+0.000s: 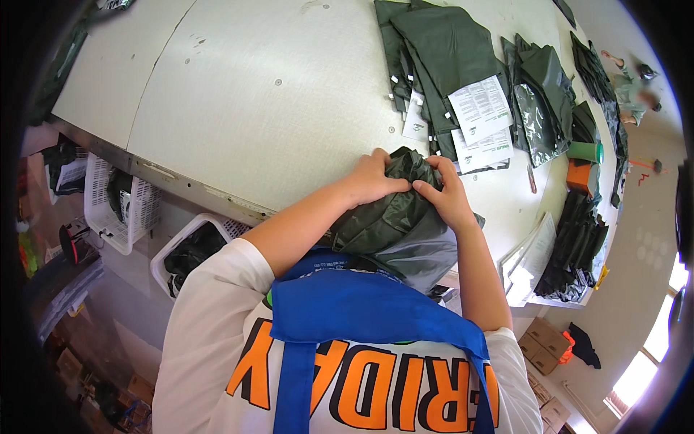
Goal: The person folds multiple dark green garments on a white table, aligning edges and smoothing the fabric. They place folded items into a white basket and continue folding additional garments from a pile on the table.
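A bunched piece of shiny dark green coated fabric (379,224) lies over the near edge of the table, with a greyer side hanging toward my body. My left hand (374,178) grips its gathered top from the left, thumb pointing inward. From the right, my right hand (446,194) pinches the same gathered part, its thumb close to the left one. Folds hide some of my fingertips. Just beyond my hands lies a stack of folded dark green garments (452,47), with printed white leaflets (481,108) on its near end.
The pale table (238,94) stretches ahead and left. Rightward are a clear plastic bag (538,134), a green roll (585,151), an orange box (580,177), papers (533,253) and dark packets (575,246). White crates (160,264) stand below the left edge. Another person (632,98) is far right.
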Motion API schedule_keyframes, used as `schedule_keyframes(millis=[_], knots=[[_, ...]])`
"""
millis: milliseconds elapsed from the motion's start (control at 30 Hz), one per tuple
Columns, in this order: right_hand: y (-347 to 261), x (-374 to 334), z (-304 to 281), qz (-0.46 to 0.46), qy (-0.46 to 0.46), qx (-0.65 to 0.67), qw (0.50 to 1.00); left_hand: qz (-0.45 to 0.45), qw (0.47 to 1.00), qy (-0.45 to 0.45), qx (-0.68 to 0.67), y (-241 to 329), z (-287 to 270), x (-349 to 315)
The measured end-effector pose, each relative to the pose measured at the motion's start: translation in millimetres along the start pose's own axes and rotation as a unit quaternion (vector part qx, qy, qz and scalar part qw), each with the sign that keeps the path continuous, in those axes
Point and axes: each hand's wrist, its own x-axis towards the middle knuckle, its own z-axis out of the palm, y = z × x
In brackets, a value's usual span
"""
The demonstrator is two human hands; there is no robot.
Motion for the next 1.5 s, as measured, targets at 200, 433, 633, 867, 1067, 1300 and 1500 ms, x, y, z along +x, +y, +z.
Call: schedule_keyframes(millis=[200, 433, 633, 867, 1067, 1300, 1500], knots=[[-5.0, -6.6, -1.1, -0.009, -0.006, 0.046, 0.999, -0.031, 0.993, -0.109, -0.024, -1.1, -7.2, 2.8], [-4.2, -9.8, -14.7, -0.052, -0.042, 0.02, 0.998, 0.061, 0.995, -0.072, 0.025, 17.9, -4.7, -36.6], [-20.8, -10.0, -30.0, -0.01, -0.134, 0.028, 0.991, 0.024, 0.947, -0.167, -0.273, 18.1, -10.1, -52.7], [-28.3, -20.8, -20.5, 0.001, -0.105, 0.06, 0.993, -0.021, 0.977, -0.207, -0.044, -14.8, -1.5, -22.2], [-16.0, -25.8, -13.1, -0.009, -0.064, 0.003, 0.998, 0.309, 0.89, -0.277, 0.187, -66.3, 13.6, 54.7], [1.0, -32.2, -22.2, -0.013, -0.052, 0.039, 0.998, 0.183, 0.896, -0.133, 0.383, -10.5, 3.5, 6.3], [24.9, -32.1, -32.2, 0.022, -0.111, 0.265, 0.958, 0.013, 0.984, -0.047, -0.171, -38.7, 21.4, -21.5]])
